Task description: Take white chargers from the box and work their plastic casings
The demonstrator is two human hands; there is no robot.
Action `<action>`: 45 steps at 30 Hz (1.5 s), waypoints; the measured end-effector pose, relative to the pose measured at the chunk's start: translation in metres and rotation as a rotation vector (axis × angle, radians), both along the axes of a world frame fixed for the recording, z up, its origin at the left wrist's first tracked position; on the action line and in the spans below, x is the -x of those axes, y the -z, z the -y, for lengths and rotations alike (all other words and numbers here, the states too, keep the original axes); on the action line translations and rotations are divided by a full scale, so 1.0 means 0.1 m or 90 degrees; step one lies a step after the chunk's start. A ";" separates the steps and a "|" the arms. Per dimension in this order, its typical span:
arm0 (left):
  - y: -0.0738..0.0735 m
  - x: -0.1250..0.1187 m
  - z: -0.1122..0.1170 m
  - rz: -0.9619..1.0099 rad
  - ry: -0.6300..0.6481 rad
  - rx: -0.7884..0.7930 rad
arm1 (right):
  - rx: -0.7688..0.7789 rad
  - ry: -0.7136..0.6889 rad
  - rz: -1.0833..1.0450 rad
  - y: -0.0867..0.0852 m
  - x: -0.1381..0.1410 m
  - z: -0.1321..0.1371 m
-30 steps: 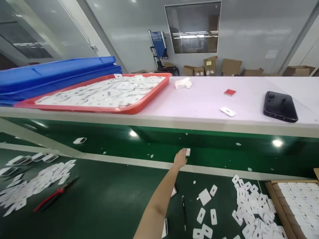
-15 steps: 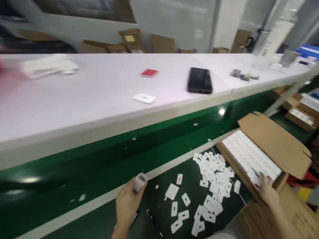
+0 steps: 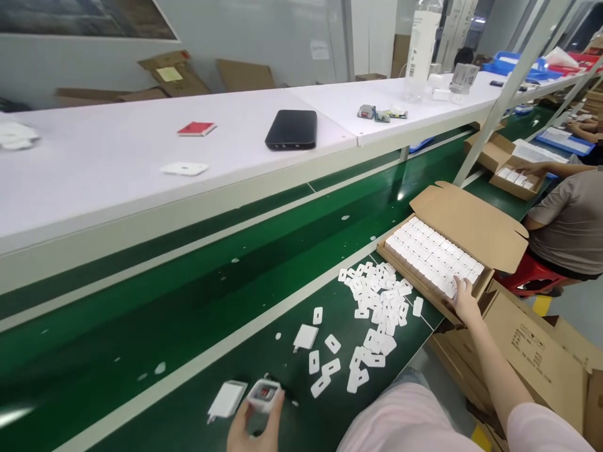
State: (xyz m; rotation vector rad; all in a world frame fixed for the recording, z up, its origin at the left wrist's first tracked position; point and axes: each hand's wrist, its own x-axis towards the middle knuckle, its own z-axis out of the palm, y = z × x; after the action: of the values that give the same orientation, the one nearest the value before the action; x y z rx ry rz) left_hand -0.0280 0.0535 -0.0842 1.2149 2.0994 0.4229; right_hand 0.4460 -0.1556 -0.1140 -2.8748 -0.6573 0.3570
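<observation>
My left hand pinches a small white plastic housing at the bench's near edge. Its open end faces up and shows reddish parts inside. Just left of it lies a white square adapter-like piece with a small prong. My right hand reaches into an open cardboard box filled with rows of white housings. Its fingers close around a white housing at the box's near right corner, partly hidden by them. Loose white flat plates with slots are heaped between my hands.
Another white square piece lies near the plates. Beyond the green conveyor belt, a raised white shelf carries a black device, a red pad and a bottle. A co-worker sits at right. A slanted post stands behind the box.
The view has swung right and grown sharper. My left hand has come lower and nearer with the housing, now beside the square piece. My right hand stays at the box's near corner.
</observation>
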 end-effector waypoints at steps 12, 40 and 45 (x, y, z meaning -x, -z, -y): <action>-0.15 -0.31 0.75 0.188 0.026 -0.079 | -0.008 -0.150 0.053 -0.20 -0.08 0.14; -1.34 -0.21 1.27 0.267 0.199 -0.648 | -0.464 -0.357 -0.475 -0.71 1.49 -1.45; -1.39 -0.30 1.17 0.234 0.202 -0.721 | -0.576 -0.361 -1.008 -1.30 2.39 -1.28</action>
State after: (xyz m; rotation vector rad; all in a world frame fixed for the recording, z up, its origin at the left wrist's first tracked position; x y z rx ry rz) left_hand 0.0016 -0.0639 0.0547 1.8239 1.2489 1.6593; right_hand 0.2070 -0.0273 0.0163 -0.9246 -0.8292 1.5604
